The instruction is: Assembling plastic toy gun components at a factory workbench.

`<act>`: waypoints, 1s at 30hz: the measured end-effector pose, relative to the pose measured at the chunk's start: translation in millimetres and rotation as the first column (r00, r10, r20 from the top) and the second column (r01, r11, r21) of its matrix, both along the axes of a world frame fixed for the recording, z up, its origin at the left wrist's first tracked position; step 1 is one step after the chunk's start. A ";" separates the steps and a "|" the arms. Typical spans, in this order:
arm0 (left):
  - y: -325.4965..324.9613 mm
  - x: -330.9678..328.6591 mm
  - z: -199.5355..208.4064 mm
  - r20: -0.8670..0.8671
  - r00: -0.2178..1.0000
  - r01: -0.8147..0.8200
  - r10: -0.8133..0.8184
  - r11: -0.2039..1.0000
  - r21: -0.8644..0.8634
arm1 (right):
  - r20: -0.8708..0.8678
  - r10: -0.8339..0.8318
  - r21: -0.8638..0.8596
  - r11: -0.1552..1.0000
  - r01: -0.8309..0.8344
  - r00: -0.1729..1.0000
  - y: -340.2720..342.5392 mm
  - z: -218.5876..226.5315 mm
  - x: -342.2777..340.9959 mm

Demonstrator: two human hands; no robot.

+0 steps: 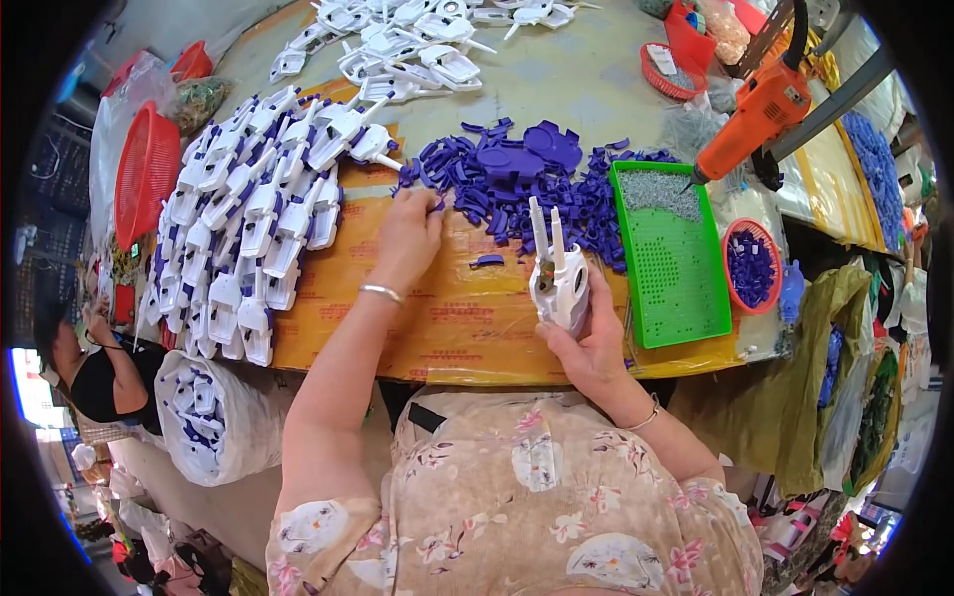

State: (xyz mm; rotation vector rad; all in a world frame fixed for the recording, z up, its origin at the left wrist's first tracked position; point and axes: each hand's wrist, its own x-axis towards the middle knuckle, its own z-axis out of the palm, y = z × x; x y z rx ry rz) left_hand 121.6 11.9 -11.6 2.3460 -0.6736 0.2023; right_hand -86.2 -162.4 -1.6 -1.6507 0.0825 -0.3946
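My right hand (pixel 594 343) grips a white plastic toy-gun-shaped shell (pixel 562 283) with two long prongs pointing away from me, held above the near part of the table. At the left edge of a heap of small purple plastic pieces (pixel 596 204), my left hand (pixel 409 233) has its fingers drawn together, and a bit of purple shows at the fingertips. Larger rounded purple parts (pixel 532 157) lie on top of that heap. Rows of white shells fitted with purple pieces (pixel 234 228) lie close together to the left of my left hand.
Loose white shells (pixel 417 45) cover the far table. On the right are a green tray (pixel 681 298) of screws (pixel 661 191), an orange electric screwdriver (pixel 755 119) and a pink basket (pixel 725 268) of purple pieces. A white sack (pixel 253 427) of shells stands lower left; another person (pixel 94 372) sits beyond.
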 end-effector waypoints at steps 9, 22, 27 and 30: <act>19.7 -83.0 47.9 -0.484 0.833 -0.056 -0.269 0.829 -0.557 | 0.028 0.007 0.057 0.998 -0.009 1.000 -0.2 -0.4 5.0; -12.2 -131.0 54.2 -0.463 0.758 -0.116 -0.460 0.604 -0.789 | 0.022 -0.044 -0.091 0.995 0.046 0.999 2.1 1.0 4.1; -22.8 -138.7 47.7 -0.412 0.817 -0.076 -0.402 0.634 -0.769 | -0.044 -0.069 -0.161 0.985 0.061 0.997 2.9 2.8 2.0; -23.4 -140.3 42.5 -0.402 0.831 -0.076 -0.384 0.638 -0.766 | -0.063 -0.066 -0.192 0.980 0.052 0.996 3.0 5.3 1.8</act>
